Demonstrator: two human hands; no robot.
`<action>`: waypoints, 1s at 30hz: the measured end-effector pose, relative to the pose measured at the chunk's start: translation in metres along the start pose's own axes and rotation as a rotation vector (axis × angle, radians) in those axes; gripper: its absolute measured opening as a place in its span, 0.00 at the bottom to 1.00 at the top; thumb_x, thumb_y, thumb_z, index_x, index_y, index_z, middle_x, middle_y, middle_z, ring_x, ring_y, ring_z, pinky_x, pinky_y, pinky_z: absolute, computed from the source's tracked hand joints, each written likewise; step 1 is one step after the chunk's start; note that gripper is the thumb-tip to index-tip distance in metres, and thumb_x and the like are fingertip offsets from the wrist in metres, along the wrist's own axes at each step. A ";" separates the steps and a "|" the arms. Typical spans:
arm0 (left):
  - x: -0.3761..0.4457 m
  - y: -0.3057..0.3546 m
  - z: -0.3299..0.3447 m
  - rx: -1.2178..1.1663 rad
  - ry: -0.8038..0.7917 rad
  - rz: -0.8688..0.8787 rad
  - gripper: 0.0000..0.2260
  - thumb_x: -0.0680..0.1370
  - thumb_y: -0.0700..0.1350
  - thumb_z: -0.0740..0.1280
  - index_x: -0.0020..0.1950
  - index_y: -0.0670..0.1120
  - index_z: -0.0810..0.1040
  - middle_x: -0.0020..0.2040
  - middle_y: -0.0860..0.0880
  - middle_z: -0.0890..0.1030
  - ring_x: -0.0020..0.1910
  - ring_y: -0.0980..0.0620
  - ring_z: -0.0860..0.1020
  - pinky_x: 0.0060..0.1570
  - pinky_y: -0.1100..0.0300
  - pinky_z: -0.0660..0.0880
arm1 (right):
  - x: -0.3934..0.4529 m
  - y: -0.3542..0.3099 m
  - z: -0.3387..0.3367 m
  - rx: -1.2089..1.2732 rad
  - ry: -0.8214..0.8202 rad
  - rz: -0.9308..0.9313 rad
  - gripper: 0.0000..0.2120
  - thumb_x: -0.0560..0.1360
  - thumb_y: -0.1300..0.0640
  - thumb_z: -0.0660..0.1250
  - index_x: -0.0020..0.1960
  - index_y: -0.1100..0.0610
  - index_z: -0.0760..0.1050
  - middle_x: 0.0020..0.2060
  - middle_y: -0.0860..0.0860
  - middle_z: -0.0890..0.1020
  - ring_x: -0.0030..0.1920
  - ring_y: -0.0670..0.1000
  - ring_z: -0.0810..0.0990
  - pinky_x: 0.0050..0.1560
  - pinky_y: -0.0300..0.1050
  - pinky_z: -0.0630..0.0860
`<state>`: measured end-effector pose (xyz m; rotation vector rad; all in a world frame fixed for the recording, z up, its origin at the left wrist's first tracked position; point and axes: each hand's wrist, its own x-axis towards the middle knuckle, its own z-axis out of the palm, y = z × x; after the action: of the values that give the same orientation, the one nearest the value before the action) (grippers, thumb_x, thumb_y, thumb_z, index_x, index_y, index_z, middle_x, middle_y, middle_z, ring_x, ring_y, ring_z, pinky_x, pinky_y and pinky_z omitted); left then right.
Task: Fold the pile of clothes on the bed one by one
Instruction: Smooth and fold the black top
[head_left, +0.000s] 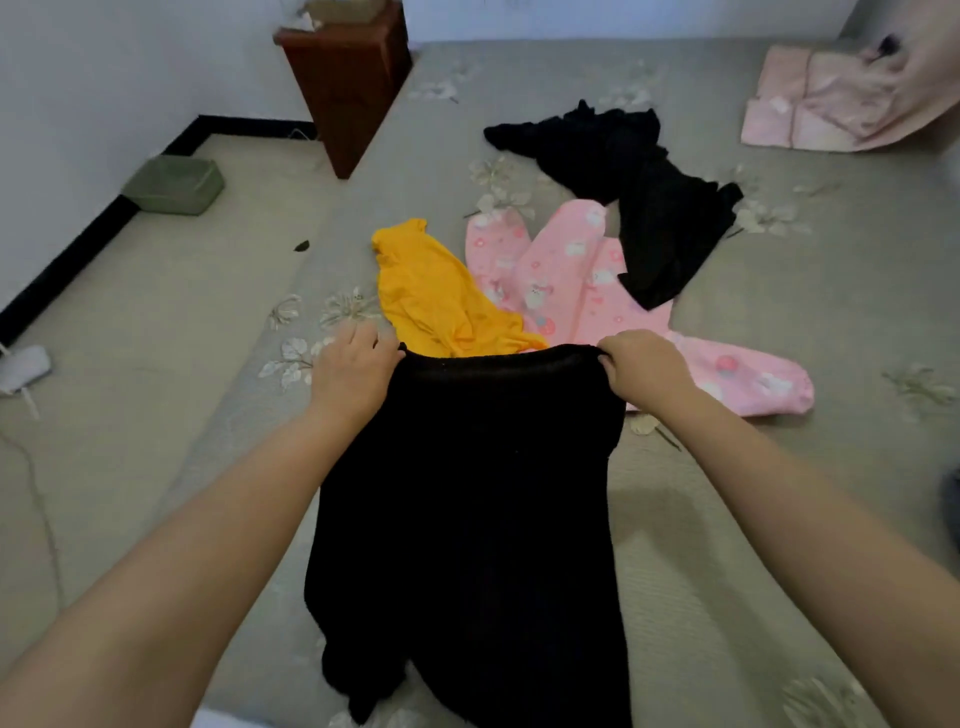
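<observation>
On the bed (727, 519), nr its front edge, a black knit garment (467, 519) hung w/ ribbed band on top, long axis running away from the person. Left hand (353, 371) and right hand (644, 366) each pinched a band corner, fingers curled. Beyond lay yellow garment (436, 296), pink printed garment (582, 280), black garment (644, 192). No legible writing.

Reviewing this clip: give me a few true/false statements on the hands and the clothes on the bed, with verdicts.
1. Both hands grip the black garment by its top edge. True: left hand, right hand.
2. The yellow garment is already folded. False: it lies crumpled.
3. A second black garment partly covers the pink patterned garment. True.
4. The wooden stand sits on the bed. False: it stands on the floor beside it.
</observation>
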<state>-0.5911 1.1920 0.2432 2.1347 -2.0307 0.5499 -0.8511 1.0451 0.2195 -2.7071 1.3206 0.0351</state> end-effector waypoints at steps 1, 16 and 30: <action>0.007 -0.004 0.014 0.008 0.017 0.021 0.08 0.67 0.37 0.72 0.32 0.35 0.76 0.28 0.39 0.74 0.25 0.43 0.75 0.19 0.61 0.67 | 0.012 0.005 0.004 0.014 0.014 0.014 0.13 0.78 0.59 0.56 0.53 0.64 0.76 0.50 0.61 0.78 0.52 0.60 0.75 0.46 0.49 0.69; 0.046 0.010 0.222 -0.240 -0.549 -0.188 0.25 0.80 0.48 0.56 0.74 0.40 0.54 0.74 0.39 0.53 0.74 0.43 0.49 0.70 0.48 0.49 | 0.083 -0.041 0.159 0.239 -0.075 0.251 0.26 0.79 0.55 0.57 0.73 0.61 0.55 0.73 0.61 0.54 0.73 0.59 0.52 0.70 0.53 0.57; -0.225 0.058 0.212 -0.434 -0.882 -0.225 0.34 0.72 0.59 0.55 0.68 0.36 0.67 0.69 0.30 0.62 0.69 0.31 0.59 0.66 0.38 0.51 | -0.173 -0.060 0.269 0.202 -0.300 0.476 0.28 0.67 0.61 0.74 0.63 0.69 0.70 0.63 0.73 0.68 0.63 0.73 0.67 0.58 0.69 0.66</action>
<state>-0.6186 1.3235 -0.0412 2.4657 -1.9010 -0.9386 -0.9013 1.2505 -0.0272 -2.0721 1.7212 0.3203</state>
